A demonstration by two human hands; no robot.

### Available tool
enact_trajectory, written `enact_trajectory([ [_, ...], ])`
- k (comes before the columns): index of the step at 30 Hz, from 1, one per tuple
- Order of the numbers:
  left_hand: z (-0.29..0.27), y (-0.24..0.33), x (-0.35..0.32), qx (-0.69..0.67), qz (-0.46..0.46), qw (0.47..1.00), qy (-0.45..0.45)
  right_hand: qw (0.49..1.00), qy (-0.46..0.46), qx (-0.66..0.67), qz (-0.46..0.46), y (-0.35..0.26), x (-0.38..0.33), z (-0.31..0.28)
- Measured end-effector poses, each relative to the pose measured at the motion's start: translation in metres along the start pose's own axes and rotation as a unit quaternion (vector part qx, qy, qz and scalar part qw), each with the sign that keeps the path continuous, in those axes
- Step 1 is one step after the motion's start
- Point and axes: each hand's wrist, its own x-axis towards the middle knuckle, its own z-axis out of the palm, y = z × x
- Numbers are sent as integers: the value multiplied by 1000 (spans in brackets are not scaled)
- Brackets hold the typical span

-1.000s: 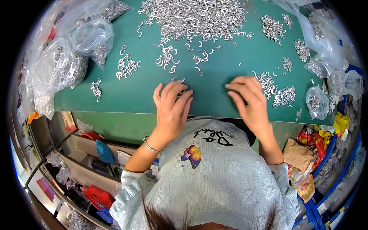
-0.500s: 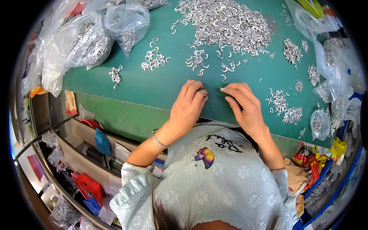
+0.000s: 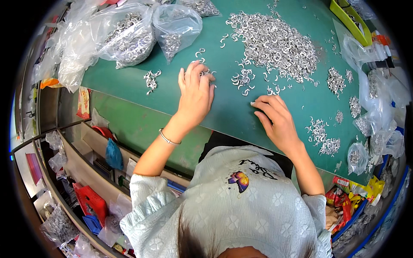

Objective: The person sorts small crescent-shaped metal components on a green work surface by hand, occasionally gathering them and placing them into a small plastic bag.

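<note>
Loose silvery C-shaped metal pieces lie in groups on the green tabletop [image 3: 232, 114]. My left hand [image 3: 194, 92] reaches over a small cluster of these metal pieces [image 3: 208, 72], its fingers spread and partly hiding them. Whether a fingertip touches a piece is hard to make out. My right hand [image 3: 275, 122] hovers near the table's front edge, thumb and forefinger apart with nothing visible between them. Just beyond it sits another small group of pieces [image 3: 272, 90]. A further cluster [image 3: 244, 78] lies between the two hands, farther back.
A large heap of metal pieces [image 3: 279, 45] covers the far middle. Filled clear bags [image 3: 133, 43] stand at the far left, beside a smaller cluster [image 3: 151, 81]. Several little piles [image 3: 329, 146] and bags [image 3: 358, 158] line the right side. A yellow-green bin [image 3: 350, 21] stands far right.
My left hand has moved left and away from me, from the bare table onto the small cluster. My right hand stays near the front edge. The whole view has shifted.
</note>
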Motion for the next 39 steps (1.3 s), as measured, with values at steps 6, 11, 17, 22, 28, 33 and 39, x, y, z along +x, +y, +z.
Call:
enact_trajectory([
  [6, 3, -23, 25, -15, -9, 1000, 19, 1000, -1, -5, -6, -3, 9, -3],
  [11, -1, -21, 26, -9, 1, 1000, -24, 998, 42, -28, 22, 1, -4, -27],
  [17, 13, -40, 47, 14, 16, 1000, 19, 979, 166, -50, 110, 11, -51, -87],
  [22, 14, -41, 49, -3, 11, 997, 77, 897, 366, 90, 232, 57, -157, -138],
  [28, 5, -37, 58, 14, 20, 989, 148, 893, 324, -42, 310, 78, -217, -133],
  [33, -3, 6, 55, -80, -42, 985, 144, 899, 264, -144, 317, 69, -208, -114],
  [39, 25, 160, 19, -356, 54, 926, -118, 933, 221, -83, 271, 49, -192, -99],
])
